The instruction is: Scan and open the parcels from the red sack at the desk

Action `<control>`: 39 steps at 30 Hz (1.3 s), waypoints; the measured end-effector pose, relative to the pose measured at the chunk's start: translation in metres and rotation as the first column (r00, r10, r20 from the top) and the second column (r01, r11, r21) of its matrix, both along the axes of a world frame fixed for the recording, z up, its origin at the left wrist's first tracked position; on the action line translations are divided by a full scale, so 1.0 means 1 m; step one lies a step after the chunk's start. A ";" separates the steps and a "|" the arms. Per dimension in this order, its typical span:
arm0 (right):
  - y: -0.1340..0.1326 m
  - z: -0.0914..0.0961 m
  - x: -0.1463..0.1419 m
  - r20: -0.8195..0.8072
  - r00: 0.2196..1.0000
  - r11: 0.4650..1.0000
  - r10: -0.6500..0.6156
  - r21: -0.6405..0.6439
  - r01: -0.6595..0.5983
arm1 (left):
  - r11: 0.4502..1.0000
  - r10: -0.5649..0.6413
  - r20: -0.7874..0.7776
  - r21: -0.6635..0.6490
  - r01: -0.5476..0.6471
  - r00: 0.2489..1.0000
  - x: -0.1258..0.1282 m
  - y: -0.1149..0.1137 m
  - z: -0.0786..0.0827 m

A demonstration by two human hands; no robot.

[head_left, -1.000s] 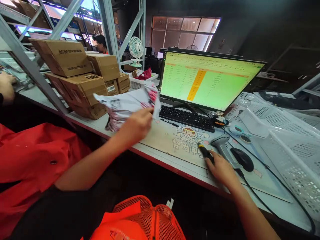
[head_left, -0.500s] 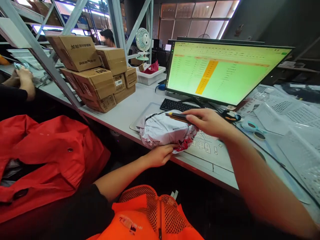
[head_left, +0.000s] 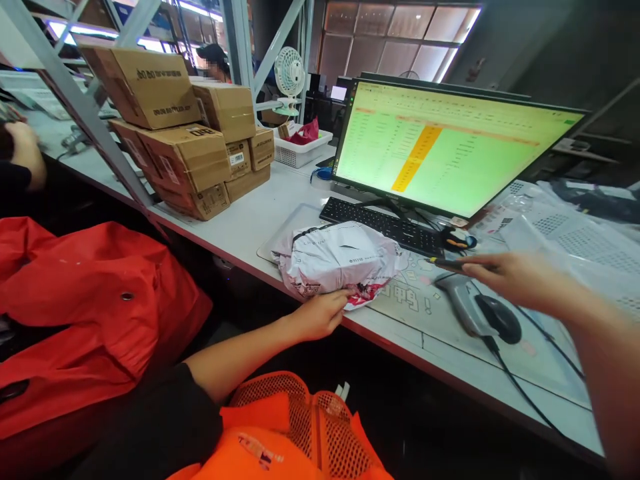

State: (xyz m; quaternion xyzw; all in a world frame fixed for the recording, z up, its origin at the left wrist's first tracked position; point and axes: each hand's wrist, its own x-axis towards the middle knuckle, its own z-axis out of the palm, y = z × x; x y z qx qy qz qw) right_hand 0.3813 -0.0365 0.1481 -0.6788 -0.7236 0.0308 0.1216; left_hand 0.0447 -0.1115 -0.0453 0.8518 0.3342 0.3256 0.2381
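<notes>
A white plastic mailing bag [head_left: 340, 257] with dark and red print lies crumpled at the desk's front edge. A short dark slit shows in its top. My left hand [head_left: 320, 315] is closed on the bag's near edge, fingers partly hidden by the plastic. Over the desk to the right, clear of the bag, my right hand [head_left: 515, 277] grips a slim dark utility knife [head_left: 450, 265] with a yellow tip that points left. Below that hand lie a grey barcode scanner [head_left: 463, 307] and a black mouse [head_left: 497, 319].
Cardboard boxes [head_left: 183, 157] are stacked at the left by a metal post. Behind the bag are a keyboard [head_left: 380, 223], a lit monitor [head_left: 450, 147] and a white basket [head_left: 303, 152]. A red sack [head_left: 100, 320] sits left, below the desk. Another person's hand [head_left: 25, 147] is at far left.
My right hand has moved right with the knife, away from over the bag. A slit now shows in the bag's top. The scanner and mouse have come into view. My left hand keeps its hold.
</notes>
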 end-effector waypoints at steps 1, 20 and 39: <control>-0.009 -0.015 0.010 0.065 0.996 0.998 -0.059 -0.028 0.061 | 1.000 -0.001 -0.060 0.006 0.001 0.998 0.001 -0.005 0.010; -0.027 -0.089 -0.179 -0.074 0.863 0.829 0.500 0.327 -0.453 | 0.922 0.336 -0.454 -0.018 -0.386 0.825 -0.046 0.121 0.110; -0.049 -0.076 -0.208 -0.059 0.735 0.737 0.675 0.089 -0.670 | 0.789 0.560 -0.421 0.007 -0.615 0.713 -0.078 0.190 0.082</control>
